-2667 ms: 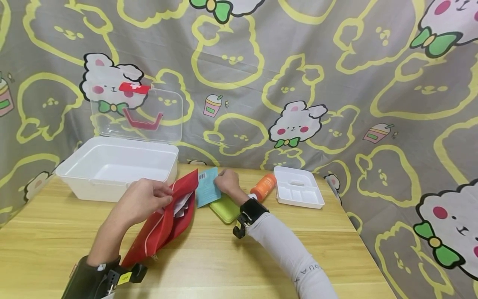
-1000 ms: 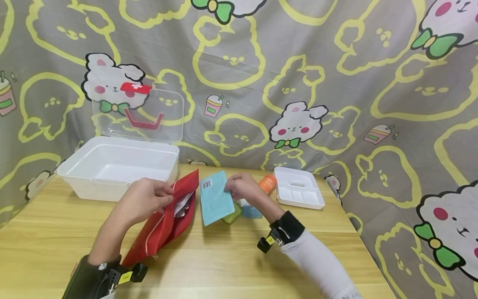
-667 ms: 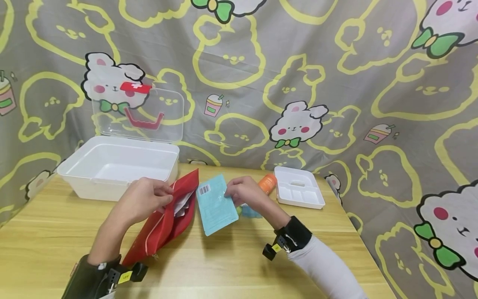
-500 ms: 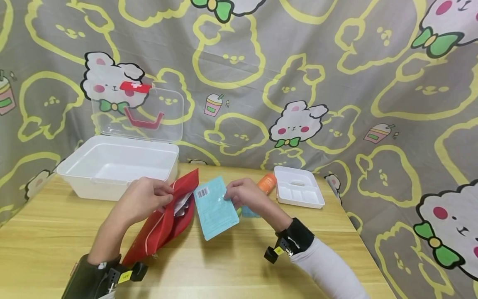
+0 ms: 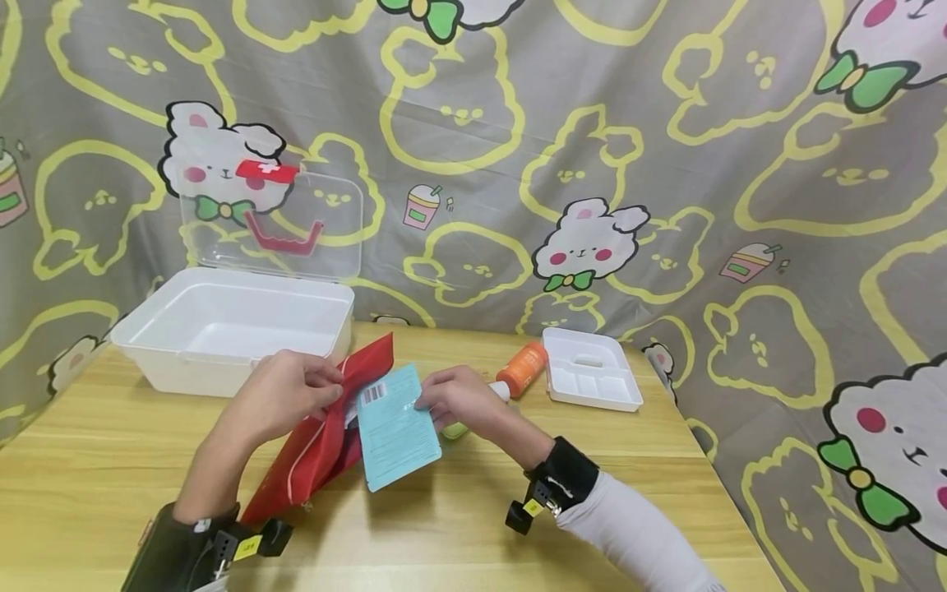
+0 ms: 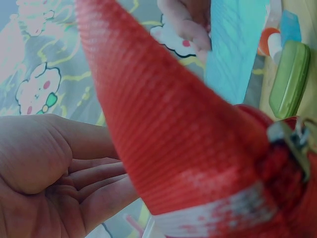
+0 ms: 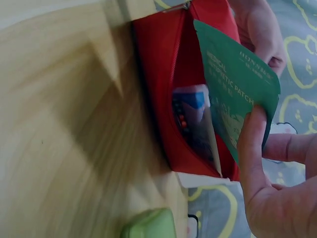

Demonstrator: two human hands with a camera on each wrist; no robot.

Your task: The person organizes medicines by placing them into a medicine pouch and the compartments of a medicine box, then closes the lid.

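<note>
My left hand [image 5: 279, 396] pinches the upper edge of a red zip pouch [image 5: 299, 464], keeping its mouth open. In the right wrist view a few white-and-blue packets [image 7: 195, 119] show inside it. My right hand [image 5: 469, 404] pinches a flat light-blue patch packet [image 5: 398, 436] by its right edge, thumb on one face. The packet hangs tilted in front of the pouch's mouth and hides part of it. Its green printed face with "PATCH" lettering shows in the right wrist view. A green case [image 6: 290, 79] lies on the table, mostly hidden behind my right hand in the head view.
A white box [image 5: 222, 329] with a raised clear lid [image 5: 325, 255] stands at the back left. At the back right lie an orange bottle [image 5: 522, 370] with a white cap and a white compartment tray [image 5: 592, 393]. A patterned curtain [image 5: 473, 197] hangs behind the table.
My right hand has lifted the blue packet from above the green case and brought it left and nearer, to the pouch's mouth. My left hand and the pouch have stayed put.
</note>
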